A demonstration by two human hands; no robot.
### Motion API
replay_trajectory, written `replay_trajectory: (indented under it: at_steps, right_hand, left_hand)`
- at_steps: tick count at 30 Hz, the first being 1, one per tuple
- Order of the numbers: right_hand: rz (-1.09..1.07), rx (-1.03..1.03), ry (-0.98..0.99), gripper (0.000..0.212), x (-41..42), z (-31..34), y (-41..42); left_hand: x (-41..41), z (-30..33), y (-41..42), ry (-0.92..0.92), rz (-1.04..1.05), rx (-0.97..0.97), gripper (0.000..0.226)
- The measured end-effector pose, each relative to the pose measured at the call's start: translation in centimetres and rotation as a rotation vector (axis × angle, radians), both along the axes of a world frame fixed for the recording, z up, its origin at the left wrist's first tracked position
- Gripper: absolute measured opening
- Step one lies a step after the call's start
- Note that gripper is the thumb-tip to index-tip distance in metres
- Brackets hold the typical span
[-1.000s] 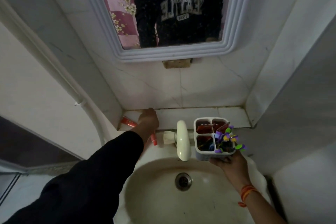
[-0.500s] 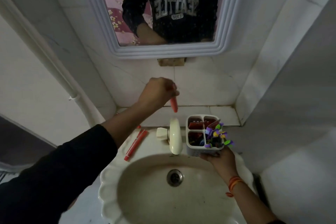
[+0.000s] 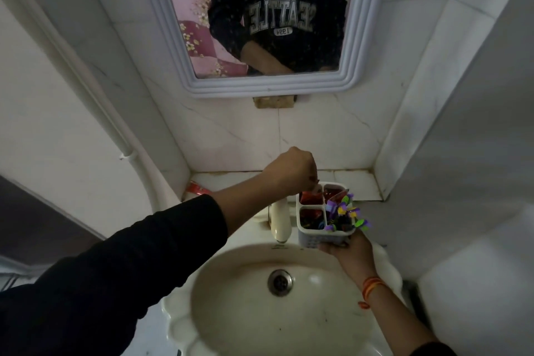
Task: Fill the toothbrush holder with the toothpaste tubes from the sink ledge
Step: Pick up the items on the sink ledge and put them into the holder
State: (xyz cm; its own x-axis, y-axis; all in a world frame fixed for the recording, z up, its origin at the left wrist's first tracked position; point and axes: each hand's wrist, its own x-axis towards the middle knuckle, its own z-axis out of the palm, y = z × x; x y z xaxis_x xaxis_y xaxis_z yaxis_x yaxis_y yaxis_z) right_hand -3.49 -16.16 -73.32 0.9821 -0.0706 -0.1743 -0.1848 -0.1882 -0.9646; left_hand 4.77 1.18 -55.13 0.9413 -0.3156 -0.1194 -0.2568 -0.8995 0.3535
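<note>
White-framed mirror [image 3: 351, 37] on tiled wall; cream tap [image 3: 279, 221] above basin [image 3: 231, 312] with metal drain [image 3: 279, 282]; pipe [image 3: 86, 89] at left.

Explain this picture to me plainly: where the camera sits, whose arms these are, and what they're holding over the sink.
There is no machine here, only a person. The single camera sits on their head and looks down, so both arms reach in from the bottom; the mirror above reflects their dark sweatshirt. The right hand holds a white holder from below, over the sink beside the tap. Its four sections hold red packaging and colourful items. The left hand is closed above the back-left section, lowering something red into it; the hand hides most of it. One red tube lies on the ledge, half hidden by the left arm.
</note>
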Motion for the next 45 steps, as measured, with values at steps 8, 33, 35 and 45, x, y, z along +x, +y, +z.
replay_trajectory:
  at_steps: [8,33,35,45]
  right_hand:
    - [-0.025,0.029,-0.016,0.066,-0.1,-0.4,0.2]
    - [0.048,-0.121,-0.038,0.067,0.2,-0.2,-0.2]
    - [0.042,-0.110,-0.048,0.066,0.3,-0.4,-0.3]
    - [0.048,-0.114,-0.040,0.061,0.0,1.3,0.2]
  left_hand:
    - [0.1,0.4,1.5,0.023,0.028,-0.048,0.019]
    - [-3.7,-10.4,14.3,0.239,0.449,0.286,0.039]
    - [-4.2,-11.8,14.5,0.237,0.467,0.297,0.043]
    - [-4.7,-10.7,14.6,0.223,0.492,0.075,0.035]
